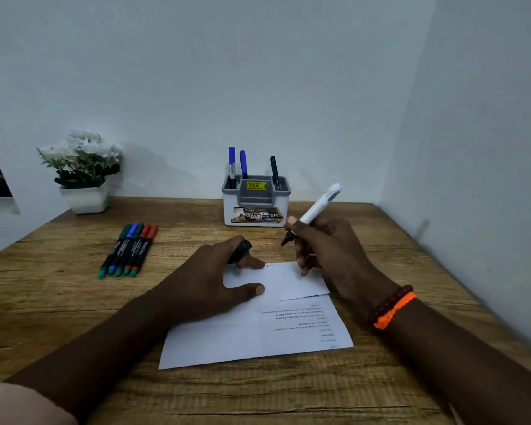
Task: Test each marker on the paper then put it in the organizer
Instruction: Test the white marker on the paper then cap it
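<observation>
Head view: right hand (325, 246) grips marker (316, 208) above paper (288, 326); left hand (209, 280) seemingly pinches cap (240, 251).

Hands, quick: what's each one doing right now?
Left hand: holds a black marker cap, thumb on the white paper.
Right hand: grips an uncapped white-barrelled marker.

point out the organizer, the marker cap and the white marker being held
organizer (256, 207): head view, its white front wall
marker cap (240, 251): head view, its black side
white marker (318, 205): head view, middle of barrel
</observation>
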